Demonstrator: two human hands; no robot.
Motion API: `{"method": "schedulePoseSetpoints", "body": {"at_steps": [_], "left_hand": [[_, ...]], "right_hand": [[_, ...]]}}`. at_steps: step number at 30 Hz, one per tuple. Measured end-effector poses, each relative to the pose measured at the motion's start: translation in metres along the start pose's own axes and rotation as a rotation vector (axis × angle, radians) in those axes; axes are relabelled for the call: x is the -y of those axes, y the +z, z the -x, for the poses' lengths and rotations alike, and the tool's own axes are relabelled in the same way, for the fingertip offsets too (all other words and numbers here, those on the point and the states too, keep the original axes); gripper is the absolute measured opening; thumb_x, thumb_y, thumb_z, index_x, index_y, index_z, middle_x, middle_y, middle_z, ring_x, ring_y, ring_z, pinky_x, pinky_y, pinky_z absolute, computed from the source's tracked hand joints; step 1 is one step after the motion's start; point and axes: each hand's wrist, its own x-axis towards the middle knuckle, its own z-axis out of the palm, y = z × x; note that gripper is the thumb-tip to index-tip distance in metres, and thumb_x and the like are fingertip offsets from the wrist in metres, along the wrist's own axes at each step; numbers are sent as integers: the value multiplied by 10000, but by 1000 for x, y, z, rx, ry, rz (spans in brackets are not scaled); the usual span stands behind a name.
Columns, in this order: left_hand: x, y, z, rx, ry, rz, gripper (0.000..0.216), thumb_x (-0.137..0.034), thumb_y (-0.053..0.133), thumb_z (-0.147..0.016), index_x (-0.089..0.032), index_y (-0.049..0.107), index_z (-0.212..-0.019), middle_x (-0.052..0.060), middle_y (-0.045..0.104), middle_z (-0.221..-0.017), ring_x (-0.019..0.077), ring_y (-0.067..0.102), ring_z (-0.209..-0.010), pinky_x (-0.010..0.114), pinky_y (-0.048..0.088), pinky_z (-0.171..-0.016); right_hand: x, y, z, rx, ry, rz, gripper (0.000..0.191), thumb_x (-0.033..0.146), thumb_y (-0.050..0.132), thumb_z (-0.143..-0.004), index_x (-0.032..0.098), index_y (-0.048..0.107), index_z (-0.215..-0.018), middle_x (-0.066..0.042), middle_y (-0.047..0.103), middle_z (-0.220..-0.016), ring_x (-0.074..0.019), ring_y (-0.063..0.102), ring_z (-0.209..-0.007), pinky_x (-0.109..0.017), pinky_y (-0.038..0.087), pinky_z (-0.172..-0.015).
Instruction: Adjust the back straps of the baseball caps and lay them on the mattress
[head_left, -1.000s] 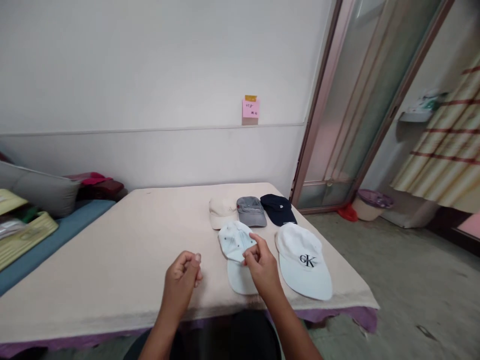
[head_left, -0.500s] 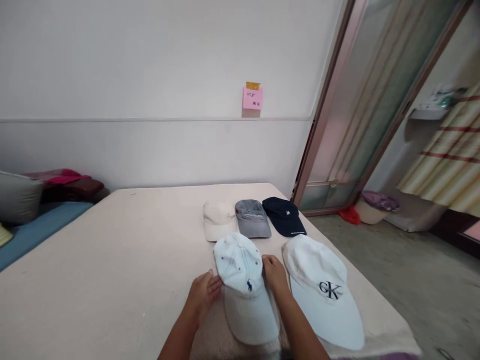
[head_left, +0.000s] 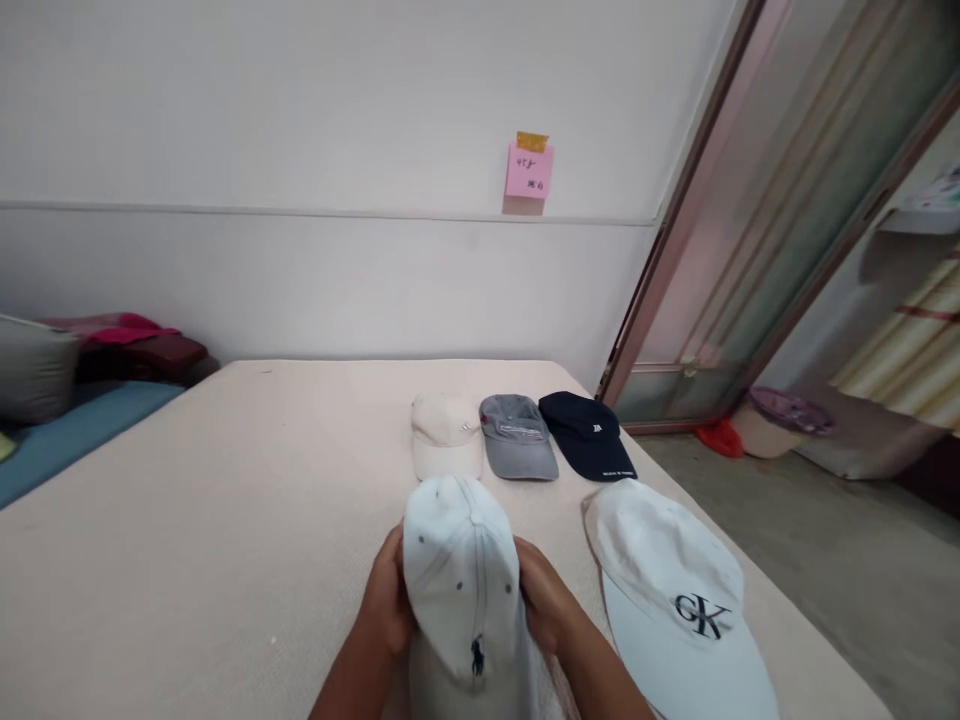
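Between my two hands is a white baseball cap with a small dark polo-player emblem, its brim pointing toward me. My left hand grips the cap's left side, and my right hand grips its right side; the fingertips of both are partly hidden by the cap. To the right lies a larger white cap with black CK lettering. Behind, in a row, are a cream cap, a grey cap and a navy cap.
The caps lie on a pale cloth-covered surface. A pink note is taped to the white wall behind. At left are a grey cushion and a blue mat. A waste bin stands on the floor beyond the right edge.
My hands have closed in on the polo cap's sides and brought it nearer and slightly left, narrowing its shape. The view has shifted a little; the other caps lie as before.
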Motion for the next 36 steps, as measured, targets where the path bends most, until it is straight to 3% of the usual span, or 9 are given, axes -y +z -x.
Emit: {"method": "schedulePoseSetpoints", "body": {"at_steps": [3, 6, 11, 14, 18, 23, 28, 32, 36], "left_hand": [[-20, -2, 21, -19, 59, -35, 291, -310, 657, -680, -139, 701, -911, 85, 730, -747, 281, 679, -747, 392, 513, -709], [-40, -3, 43, -53, 183, -68, 334, -246, 655, -644, -157, 700, -962, 64, 723, -718, 279, 679, -732, 386, 515, -704], [-52, -12, 68, -105, 256, -137, 381, -498, 601, -716, -166, 703, -873, 68, 709, -706, 273, 661, -662, 378, 517, -638], [-49, -24, 73, -71, 247, -193, 305, -440, 650, -728, -179, 686, -881, 53, 710, -742, 233, 648, -638, 337, 500, -614], [-47, -34, 70, 36, 232, -289, 260, -276, 732, -681, -169, 670, -910, 20, 678, -678, 164, 607, -579, 269, 459, -589], [-49, -39, 60, -40, 312, -384, 257, -307, 730, -663, -160, 658, -861, -5, 627, -616, 144, 568, -547, 233, 416, -538], [-49, -36, 53, 40, 328, -355, 252, -255, 694, -662, -162, 659, -893, 16, 655, -693, 147, 570, -583, 227, 414, -551], [-47, -35, 47, 3, 318, -440, 251, -352, 667, -728, -171, 653, -902, 3, 640, -668, 154, 565, -593, 241, 417, -575], [-45, -40, 38, -71, 376, -633, 292, -442, 611, -766, -161, 650, -835, 0, 615, -659, 156, 530, -601, 242, 389, -565]], "right_hand": [[7, 18, 20, 241, 90, -208, 277, 389, 568, -765, 153, 669, -870, -68, 672, -793, -204, 605, -748, -329, 463, -732], [5, 38, 34, 452, 147, -274, 178, 273, 627, -734, 169, 681, -868, -51, 670, -790, -186, 613, -734, -327, 459, -759], [2, 52, 39, 628, 193, -219, 239, 174, 685, -643, 168, 683, -882, -51, 667, -842, -197, 623, -787, -328, 452, -774], [4, 45, 30, 542, 192, -262, 246, 207, 656, -668, 161, 660, -910, -46, 657, -854, -168, 611, -776, -279, 443, -732], [3, 38, 10, 353, 120, -245, 159, 224, 654, -693, 151, 616, -829, 0, 607, -704, -100, 532, -599, -208, 377, -570], [-6, 44, -16, 172, 67, -40, 118, 210, 621, -651, 150, 579, -743, 33, 547, -576, -86, 443, -494, -207, 308, -491], [-13, 46, -38, 50, 2, 216, 99, 210, 602, -598, 153, 585, -677, 30, 560, -571, -102, 452, -514, -225, 328, -510], [-13, 47, -49, 13, -60, 341, 86, 198, 568, -602, 149, 601, -665, 12, 578, -598, -123, 485, -550, -242, 363, -541], [-2, 54, -45, -216, -334, 437, 110, 213, 514, -712, 158, 593, -765, -2, 582, -641, -154, 533, -615, -275, 423, -609]]}}
